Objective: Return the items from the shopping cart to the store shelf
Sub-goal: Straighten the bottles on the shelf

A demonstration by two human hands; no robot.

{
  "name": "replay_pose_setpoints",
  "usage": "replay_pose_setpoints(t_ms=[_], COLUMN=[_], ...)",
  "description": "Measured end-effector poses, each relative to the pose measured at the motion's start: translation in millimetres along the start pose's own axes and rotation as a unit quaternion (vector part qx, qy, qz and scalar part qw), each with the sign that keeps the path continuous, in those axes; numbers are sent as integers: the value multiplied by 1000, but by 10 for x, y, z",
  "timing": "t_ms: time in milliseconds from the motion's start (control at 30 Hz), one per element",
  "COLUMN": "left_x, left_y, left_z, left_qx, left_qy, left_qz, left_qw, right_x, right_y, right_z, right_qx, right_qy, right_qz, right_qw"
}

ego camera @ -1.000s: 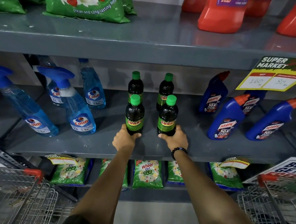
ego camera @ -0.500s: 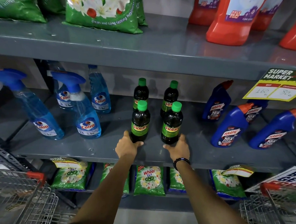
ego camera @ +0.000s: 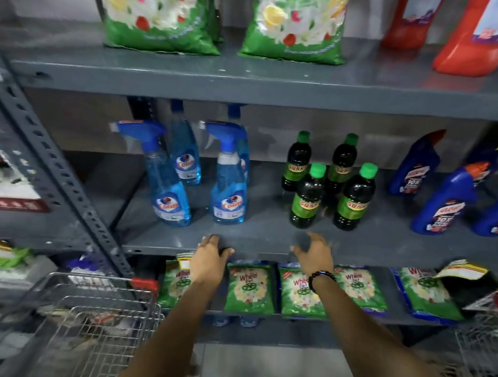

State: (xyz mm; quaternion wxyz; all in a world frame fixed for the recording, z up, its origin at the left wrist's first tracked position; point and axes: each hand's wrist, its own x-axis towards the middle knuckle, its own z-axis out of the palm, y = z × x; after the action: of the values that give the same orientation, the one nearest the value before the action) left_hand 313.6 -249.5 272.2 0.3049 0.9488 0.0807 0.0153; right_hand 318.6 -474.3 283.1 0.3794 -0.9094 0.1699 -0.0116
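1. Cart (ego camera: 88,318) first, at the far left: my wire shopping cart sits low, below and left of both hands. Its contents are blurred, so I cannot tell what remains inside.
2. Left hand (ego camera: 208,258) rests at the front lip of the middle shelf (ego camera: 166,238), palm down, fingers loosely together and closed on nothing. I judge it the nearer hand to the cart, so the next reach down and left falls to it.
3. Right hand (ego camera: 316,258) hovers over the same shelf edge, fingers spread and slightly curled, empty, with a beaded bracelet (ego camera: 321,278) on the wrist.
4. Front pair of green-capped Sunny bottles (ego camera: 331,199) stands on the middle shelf just beyond the right hand's fingertips, apart from them, slightly right of the left hand.
5. Both bottles are upright, long axis vertical, caps up, labels facing me; a second pair stands directly behind. I judge them placed.
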Motion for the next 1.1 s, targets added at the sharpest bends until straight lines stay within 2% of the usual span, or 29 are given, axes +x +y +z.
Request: replay_pose_setpoints(t_ms=[100, 300, 433, 700, 900, 1100], left_x=[36, 264, 501, 997, 1106, 1127], left_y=[-343, -710, -813, -1111, -1138, -1109], left_z=[-262, -668, -882, -952, -1012, -1076], left_qx=[-36, -152, -217, -212, -293, -305], left_qy=[35, 95, 60, -11, -57, -89], left_qz=[-49, -114, -124, -107, -98, -77], left_qw=[998, 977, 967, 971, 949, 945], right_x=[-65, 86, 275, 614, 683, 661], right_y=[-317, -762, -892, -1000, -1008, -1032], right_z=[256, 573, 659, 818, 896, 848], right_qx=[44, 162, 203, 182, 164, 146], right_qy=[-61, -132, -168, -203, -190, -193], right_qz=[-27, -9, 0, -18, -52, -65], right_qw=[997, 978, 965, 962, 967, 968])
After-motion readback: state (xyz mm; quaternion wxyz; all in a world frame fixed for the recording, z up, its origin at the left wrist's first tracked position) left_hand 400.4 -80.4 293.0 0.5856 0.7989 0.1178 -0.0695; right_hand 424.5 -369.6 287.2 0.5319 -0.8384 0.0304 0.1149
